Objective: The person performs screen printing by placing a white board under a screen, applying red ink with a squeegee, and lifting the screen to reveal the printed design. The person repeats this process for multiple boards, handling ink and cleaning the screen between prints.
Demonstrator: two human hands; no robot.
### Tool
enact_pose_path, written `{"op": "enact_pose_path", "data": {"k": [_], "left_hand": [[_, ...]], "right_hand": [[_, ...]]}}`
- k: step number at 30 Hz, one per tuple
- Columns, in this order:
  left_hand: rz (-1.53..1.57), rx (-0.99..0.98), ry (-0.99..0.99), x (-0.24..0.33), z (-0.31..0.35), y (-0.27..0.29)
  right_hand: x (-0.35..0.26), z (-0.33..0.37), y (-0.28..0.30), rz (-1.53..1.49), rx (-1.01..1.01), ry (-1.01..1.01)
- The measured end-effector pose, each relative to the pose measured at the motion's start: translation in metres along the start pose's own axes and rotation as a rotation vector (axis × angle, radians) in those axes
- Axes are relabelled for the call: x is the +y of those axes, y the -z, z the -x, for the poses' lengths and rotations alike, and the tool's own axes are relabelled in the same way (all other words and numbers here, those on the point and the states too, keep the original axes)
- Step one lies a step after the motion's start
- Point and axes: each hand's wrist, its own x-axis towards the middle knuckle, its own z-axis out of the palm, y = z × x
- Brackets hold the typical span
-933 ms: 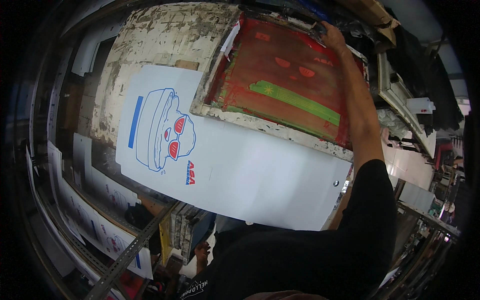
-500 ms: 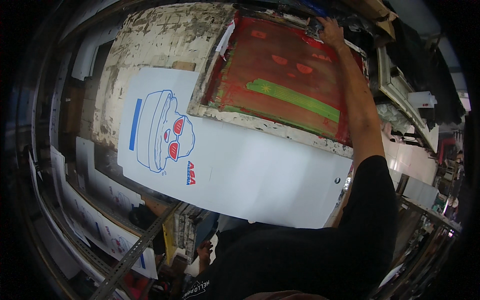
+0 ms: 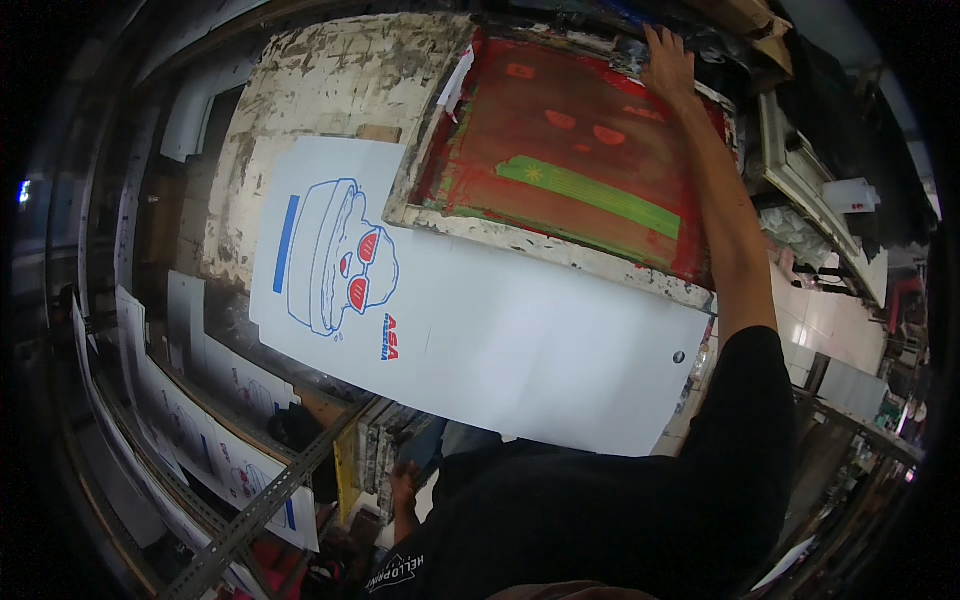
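My right hand [image 3: 668, 65] reaches to the far right corner of a screen-printing frame [image 3: 560, 245]. Its fingers are stretched and apart at the frame's far edge, with nothing visibly held. Red ink covers the mesh [image 3: 530, 110], and a strip of green tape [image 3: 600, 195] crosses it. Partly under the frame lies a white printed sheet [image 3: 520, 340], with a blue line drawing wearing red sunglasses at its left end. My left hand [image 3: 404, 485] hangs low beside my body, near a stack of frames [image 3: 375, 450]; it looks empty, fingers loosely apart.
A worn, paint-flaked board [image 3: 310, 90] lies under the sheet. At the left, a metal rack [image 3: 250, 515] holds several printed sheets [image 3: 235, 455]. A white container [image 3: 850, 196] stands at the right, near cardboard [image 3: 765, 40] and dark plastic at the back.
My right hand's fingers, curled at the frame's far corner before, now stretch out more. The view has shifted slightly, while the frame and sheet stay in place relative to each other.
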Motion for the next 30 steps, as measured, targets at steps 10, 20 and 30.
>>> {"op": "enact_pose_path", "data": {"k": [10,20,30], "left_hand": [[0.066,-0.01,-0.03,0.05,-0.022,-0.01],[0.066,-0.218,-0.053,0.073,-0.105,0.007],[-0.05,-0.422,-0.209,0.039,-0.191,0.061]], "right_hand": [[-0.007,0.091,0.125,-0.27,0.011,0.051],[-0.049,0.267,0.242,-0.309,0.034,-0.2],[-0.095,0.436,0.293,-0.245,0.042,-0.634]]}}
